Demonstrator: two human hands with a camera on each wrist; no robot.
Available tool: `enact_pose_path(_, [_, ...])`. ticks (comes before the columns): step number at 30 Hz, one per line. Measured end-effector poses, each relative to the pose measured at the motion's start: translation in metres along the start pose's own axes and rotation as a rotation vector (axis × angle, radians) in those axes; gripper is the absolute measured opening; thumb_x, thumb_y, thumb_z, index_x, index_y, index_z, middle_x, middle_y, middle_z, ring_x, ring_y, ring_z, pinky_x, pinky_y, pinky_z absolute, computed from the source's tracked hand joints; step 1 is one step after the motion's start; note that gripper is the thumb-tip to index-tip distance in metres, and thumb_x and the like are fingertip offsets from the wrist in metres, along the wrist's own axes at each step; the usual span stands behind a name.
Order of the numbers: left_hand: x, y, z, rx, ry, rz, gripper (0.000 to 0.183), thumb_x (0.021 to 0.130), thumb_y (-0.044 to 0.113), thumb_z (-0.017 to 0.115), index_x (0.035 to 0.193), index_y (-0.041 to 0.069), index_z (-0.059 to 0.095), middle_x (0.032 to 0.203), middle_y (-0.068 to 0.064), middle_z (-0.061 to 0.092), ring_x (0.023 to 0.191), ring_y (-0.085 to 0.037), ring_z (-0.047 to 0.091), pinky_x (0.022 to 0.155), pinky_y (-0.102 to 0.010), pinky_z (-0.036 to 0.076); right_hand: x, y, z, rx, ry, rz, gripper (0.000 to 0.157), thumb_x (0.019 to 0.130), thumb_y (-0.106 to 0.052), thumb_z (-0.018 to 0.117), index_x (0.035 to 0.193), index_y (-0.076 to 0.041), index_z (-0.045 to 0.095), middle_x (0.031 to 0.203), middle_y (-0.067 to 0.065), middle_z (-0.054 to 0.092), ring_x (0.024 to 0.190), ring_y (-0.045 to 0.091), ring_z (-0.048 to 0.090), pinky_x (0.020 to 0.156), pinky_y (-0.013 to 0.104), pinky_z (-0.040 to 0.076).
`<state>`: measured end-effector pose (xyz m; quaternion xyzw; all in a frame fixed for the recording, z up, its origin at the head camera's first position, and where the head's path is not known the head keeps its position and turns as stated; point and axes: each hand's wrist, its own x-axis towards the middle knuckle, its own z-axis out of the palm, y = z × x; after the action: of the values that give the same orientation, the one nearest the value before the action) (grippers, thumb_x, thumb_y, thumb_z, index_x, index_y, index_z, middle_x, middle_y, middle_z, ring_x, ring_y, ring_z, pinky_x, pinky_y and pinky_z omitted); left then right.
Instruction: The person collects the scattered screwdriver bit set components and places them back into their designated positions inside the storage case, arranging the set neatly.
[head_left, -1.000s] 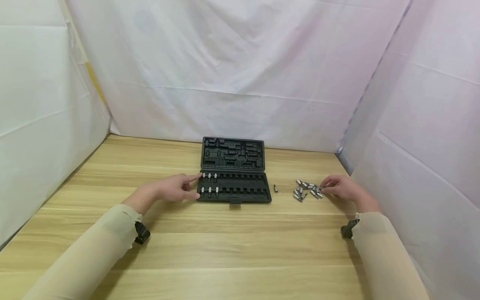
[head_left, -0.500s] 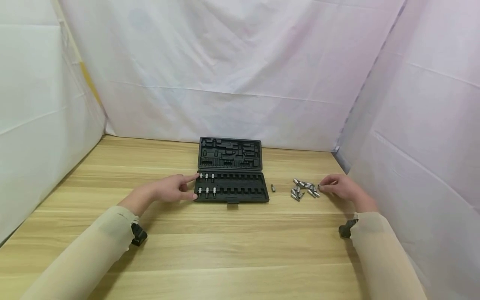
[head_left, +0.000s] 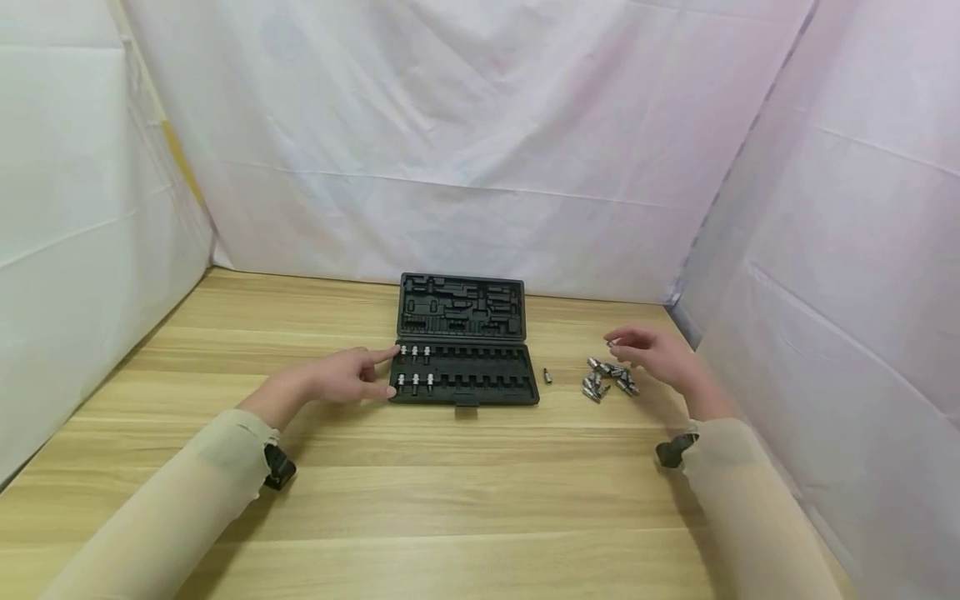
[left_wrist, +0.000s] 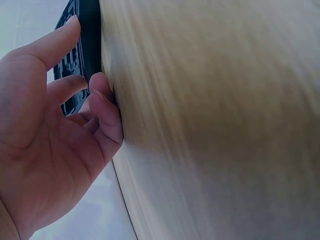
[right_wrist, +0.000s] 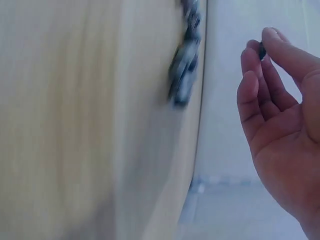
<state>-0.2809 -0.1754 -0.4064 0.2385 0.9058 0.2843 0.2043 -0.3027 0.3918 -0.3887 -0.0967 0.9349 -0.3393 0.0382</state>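
An open black plastic tool case (head_left: 480, 367) lies on the table, its lid leaning back. Three bit sockets (head_left: 415, 383) sit at the left of each of its two rows of slots. My left hand (head_left: 343, 375) rests at the case's left side, index finger and thumb extended to the edge; in the left wrist view the remaining fingers (left_wrist: 107, 112) are curled. Above a loose pile of bit sockets (head_left: 600, 379), my right hand (head_left: 656, 354) pinches one small bit socket (right_wrist: 262, 51) between thumb and fingers. Most of that piece is hidden by the fingertips.
A single bit socket (head_left: 547, 376) lies between the case and the pile. White cloth walls (head_left: 450, 167) enclose the wooden table (head_left: 465, 500) at the back and both sides.
My right hand has lifted off the table at the pile's right edge and moved up and left, carrying a bit socket. My left hand stays at the case.
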Motion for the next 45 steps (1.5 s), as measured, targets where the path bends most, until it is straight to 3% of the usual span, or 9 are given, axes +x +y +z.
enact_pose_path(6, [0.002, 0.003, -0.001, -0.014, -0.029, -0.008, 0.092, 0.104, 0.044, 0.075, 0.176, 0.015, 0.025, 0.093, -0.008, 0.063, 0.075, -0.017, 0.052, 0.072, -0.035, 0.049, 0.013, -0.027, 0.016, 0.114, -0.025, -0.064, 0.038, 0.110, -0.029, 0.069, 0.141, -0.006, 0.066, 0.129, 0.029, 0.073, 0.107, 0.035, 0.075, 0.093, 0.052, 0.063])
enact_pose_path(13, [0.003, 0.005, -0.004, 0.008, -0.050, -0.033, 0.093, 0.104, 0.046, 0.075, 0.176, 0.015, 0.023, 0.111, -0.010, 0.073, 0.082, -0.018, 0.059, 0.078, -0.034, 0.052, 0.028, -0.054, 0.035, 0.171, -0.049, -0.086, 0.042, 0.109, -0.033, 0.072, 0.142, -0.008, 0.066, 0.129, 0.030, 0.073, 0.109, 0.046, 0.072, 0.092, 0.056, 0.062])
enact_pose_path(15, [0.003, 0.005, -0.004, -0.014, -0.056, -0.032, 0.094, 0.105, 0.044, 0.075, 0.176, 0.015, 0.022, 0.109, -0.012, 0.071, 0.081, -0.018, 0.061, 0.077, -0.034, 0.053, 0.031, -0.062, 0.040, 0.186, -0.058, -0.082, 0.041, 0.109, -0.034, 0.072, 0.142, -0.011, 0.067, 0.129, 0.030, 0.073, 0.110, 0.049, 0.070, 0.094, 0.060, 0.061])
enact_pose_path(20, [0.002, 0.002, -0.002, -0.109, -0.073, -0.037, 0.095, 0.105, 0.038, 0.076, 0.177, 0.015, 0.018, 0.094, -0.011, 0.062, 0.074, -0.020, 0.062, 0.071, -0.036, 0.057, 0.040, -0.081, 0.055, 0.324, -0.117, -0.093, 0.043, 0.109, -0.025, 0.071, 0.147, -0.006, 0.062, 0.138, 0.033, 0.068, 0.115, 0.043, 0.073, 0.108, 0.070, 0.054])
enact_pose_path(25, [0.002, 0.001, -0.001, -0.125, -0.066, -0.037, 0.094, 0.105, 0.038, 0.076, 0.177, 0.016, 0.019, 0.094, -0.010, 0.061, 0.074, -0.020, 0.063, 0.071, -0.036, 0.057, 0.048, -0.094, 0.071, 0.453, -0.174, -0.124, 0.047, 0.110, -0.010, 0.065, 0.153, 0.004, 0.054, 0.142, 0.034, 0.065, 0.117, 0.037, 0.074, 0.112, 0.066, 0.054])
enact_pose_path(34, [0.002, 0.001, -0.001, -0.128, -0.068, -0.034, 0.093, 0.106, 0.037, 0.075, 0.177, 0.016, 0.019, 0.093, -0.009, 0.060, 0.072, -0.020, 0.061, 0.070, -0.035, 0.056, 0.056, -0.113, 0.093, 0.445, -0.192, -0.152, 0.044, 0.110, -0.011, 0.067, 0.150, 0.005, 0.057, 0.135, 0.030, 0.069, 0.105, 0.026, 0.077, 0.106, 0.064, 0.059])
enact_pose_path(45, [0.002, 0.001, -0.001, -0.140, -0.066, -0.030, 0.092, 0.106, 0.034, 0.075, 0.177, 0.014, 0.020, 0.091, -0.008, 0.058, 0.073, -0.019, 0.060, 0.069, -0.034, 0.057, 0.064, -0.133, 0.118, 0.396, -0.172, -0.161, 0.047, 0.106, -0.024, 0.076, 0.143, 0.001, 0.063, 0.115, 0.009, 0.073, 0.104, 0.029, 0.073, 0.099, 0.056, 0.063])
